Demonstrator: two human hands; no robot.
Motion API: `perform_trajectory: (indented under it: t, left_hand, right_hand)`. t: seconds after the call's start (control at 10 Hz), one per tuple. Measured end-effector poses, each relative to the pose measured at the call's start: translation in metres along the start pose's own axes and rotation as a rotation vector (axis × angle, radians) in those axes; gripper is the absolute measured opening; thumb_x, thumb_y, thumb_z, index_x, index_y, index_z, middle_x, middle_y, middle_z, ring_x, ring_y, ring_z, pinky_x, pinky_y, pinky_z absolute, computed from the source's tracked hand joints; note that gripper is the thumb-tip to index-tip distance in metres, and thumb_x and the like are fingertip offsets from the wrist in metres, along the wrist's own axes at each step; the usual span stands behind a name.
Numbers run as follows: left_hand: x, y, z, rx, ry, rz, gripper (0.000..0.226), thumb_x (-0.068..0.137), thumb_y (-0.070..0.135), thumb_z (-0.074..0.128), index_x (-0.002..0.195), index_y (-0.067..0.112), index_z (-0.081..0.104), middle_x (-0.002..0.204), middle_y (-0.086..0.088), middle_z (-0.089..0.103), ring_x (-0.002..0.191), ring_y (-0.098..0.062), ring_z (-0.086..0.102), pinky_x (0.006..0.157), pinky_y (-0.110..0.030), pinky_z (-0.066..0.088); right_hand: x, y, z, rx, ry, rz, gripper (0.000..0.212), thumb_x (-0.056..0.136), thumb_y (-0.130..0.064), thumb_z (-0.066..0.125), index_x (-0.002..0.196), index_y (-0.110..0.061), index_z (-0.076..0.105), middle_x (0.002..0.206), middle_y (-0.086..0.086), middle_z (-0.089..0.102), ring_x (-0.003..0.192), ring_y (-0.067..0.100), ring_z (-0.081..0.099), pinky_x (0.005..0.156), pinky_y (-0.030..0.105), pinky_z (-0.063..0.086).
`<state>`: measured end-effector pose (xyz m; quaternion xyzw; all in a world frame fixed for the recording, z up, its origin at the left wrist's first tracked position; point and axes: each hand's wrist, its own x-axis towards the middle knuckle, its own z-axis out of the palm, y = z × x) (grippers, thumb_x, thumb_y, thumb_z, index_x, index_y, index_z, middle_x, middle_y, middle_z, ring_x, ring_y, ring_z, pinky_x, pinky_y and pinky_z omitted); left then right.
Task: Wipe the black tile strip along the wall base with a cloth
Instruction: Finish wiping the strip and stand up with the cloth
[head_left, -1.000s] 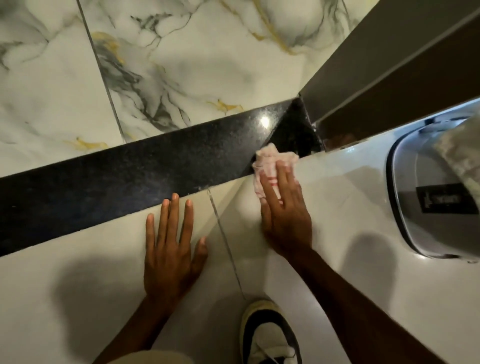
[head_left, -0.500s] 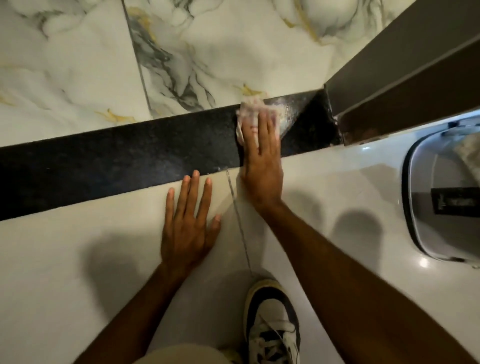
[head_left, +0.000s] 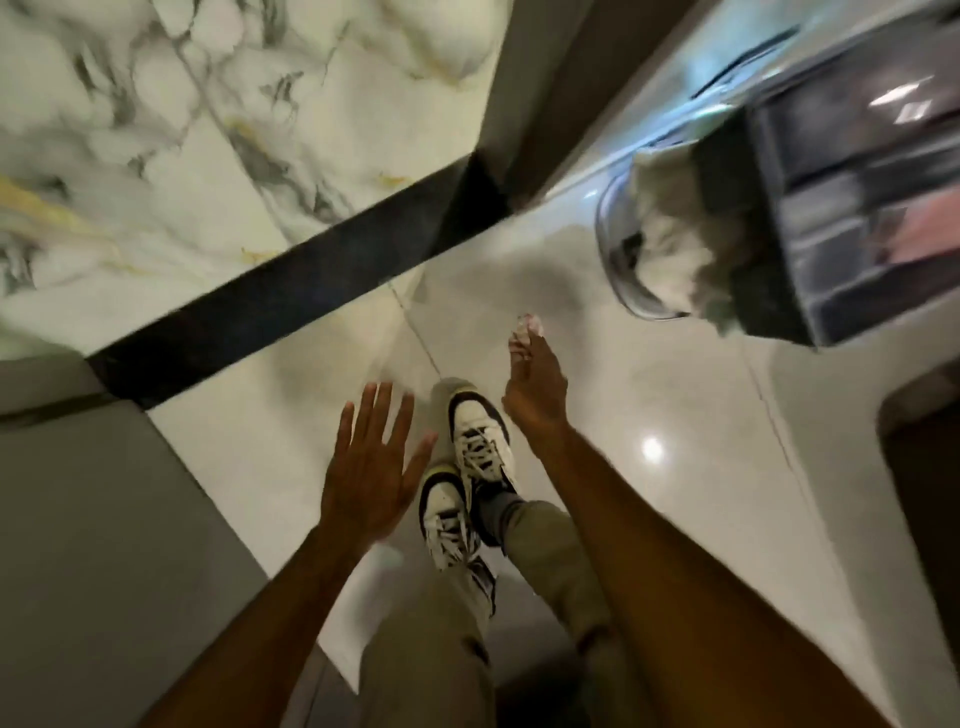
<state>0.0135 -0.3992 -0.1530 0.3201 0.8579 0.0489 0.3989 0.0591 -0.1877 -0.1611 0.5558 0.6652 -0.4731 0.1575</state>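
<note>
Gripping a crumpled cloth (head_left: 527, 328) in its fingers, the right hand (head_left: 535, 387) hangs above the pale floor (head_left: 649, 395), clear of the black tile strip (head_left: 291, 291) at the marble wall (head_left: 218, 130) base. Left hand (head_left: 371, 467) is spread wide, holding nothing, over two white shoes (head_left: 467, 467).

Dim warm indoor light, one overhead source: small glare spot on the glossy floor (head_left: 652, 450). Soft shadows on the floor near the black tile strip (head_left: 291, 291). Heavy motion blur overall, worst on the marble wall (head_left: 156, 130) and bin (head_left: 831, 208). Wide-angle bending at the edges. Hands and shoes (head_left: 467, 478) only slightly smeared.
</note>
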Motion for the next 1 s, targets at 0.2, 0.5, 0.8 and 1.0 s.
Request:
perform_trajectory:
  t: [0.2, 0.5, 0.8, 1.0]
  left_hand:
    - [-0.046, 0.088, -0.104, 0.165, 0.002, 0.279, 0.091, 0.110, 0.066, 0.002, 0.163, 0.006, 0.045, 0.169, -0.026, 0.042, 0.159, -0.045, 0.038, 0.129, -0.060, 0.031]
    - [0.076, 0.237, -0.162, 0.384, 0.162, 0.604, 0.073, 0.111, 0.049, 0.025, 0.168, 0.004, 0.031, 0.177, -0.023, 0.026, 0.167, -0.040, 0.019, 0.137, -0.058, 0.014]
    - [0.226, 0.302, -0.137, 0.524, 0.183, 0.737, 0.072, 0.115, 0.054, 0.020, 0.171, 0.008, 0.027, 0.178, -0.020, 0.028, 0.167, -0.038, 0.021, 0.136, -0.062, 0.012]
    - [0.229, 0.310, -0.154, 0.653, 0.096, 0.751, 0.082, 0.111, 0.066, 0.014, 0.175, 0.015, 0.011, 0.183, -0.016, 0.010, 0.170, -0.036, 0.008, 0.137, -0.061, 0.005]
  right_hand:
    - [-0.093, -0.043, -0.159, 0.120, 0.238, -0.120, 0.044, 0.117, -0.027, 0.044, 0.159, -0.015, 0.047, 0.149, 0.017, 0.063, 0.124, 0.042, 0.069, 0.109, 0.050, 0.059]
    - [-0.025, -0.046, -0.304, 0.341, 0.631, 0.057, 0.052, 0.113, -0.015, 0.048, 0.164, -0.011, 0.039, 0.176, 0.014, 0.030, 0.162, 0.037, 0.033, 0.135, 0.051, 0.033]
    - [0.113, -0.010, -0.300, 0.421, 0.491, 0.226, 0.066, 0.111, -0.014, 0.043, 0.171, -0.007, 0.016, 0.180, 0.021, 0.009, 0.167, 0.041, 0.014, 0.138, 0.055, 0.020]
    - [0.109, -0.004, -0.306, 0.345, 0.315, 0.252, 0.086, 0.108, -0.028, 0.061, 0.174, -0.022, 0.005, 0.182, 0.015, -0.010, 0.167, 0.044, 0.015, 0.130, 0.058, 0.035]
